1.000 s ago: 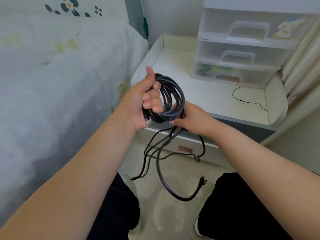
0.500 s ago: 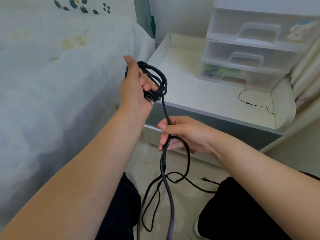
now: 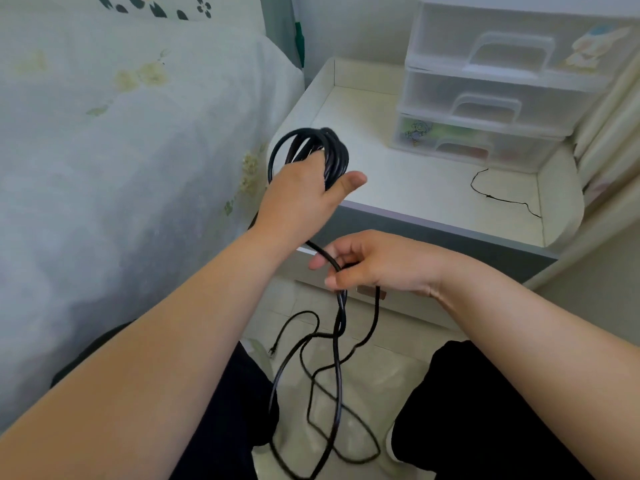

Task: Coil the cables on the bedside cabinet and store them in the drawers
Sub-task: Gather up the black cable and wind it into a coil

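A black cable [image 3: 329, 150] is partly wound into a coil gripped in the left hand [image 3: 304, 199], fingers wrapped through the loops, above the front left corner of the cabinet [image 3: 398, 181]. Its loose length runs down through the right hand [image 3: 377, 265], whose fingers curl closed on it, then tangles over the floor [image 3: 374, 372] between the knees. A thin cord [image 3: 498, 199] lies on the cabinet top before the closed drawers [image 3: 491, 98].
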